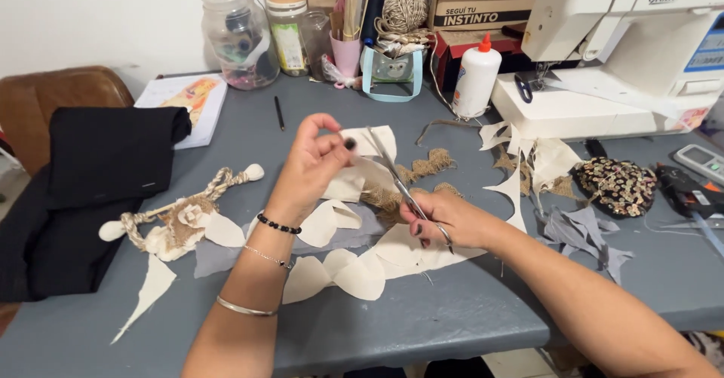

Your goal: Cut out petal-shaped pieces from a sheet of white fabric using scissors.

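My left hand (313,159) is raised over the middle of the grey table (422,325), its fingers pinched on a small piece of cream fabric (360,168). My right hand (451,220) grips silver scissors (392,168), whose open blades point up and left into that fabric piece. Beneath both hands lie larger cream fabric cut-outs (354,269) with scalloped edges, and frayed burlap scraps (426,165).
A white sewing machine (641,46) stands at the back right, with a white glue bottle (477,76) next to it. Jars, a yarn ball and boxes line the back. A black garment (98,167) lies left, a rope-and-fabric piece (181,216) beside it, a sequined item (617,186) right.
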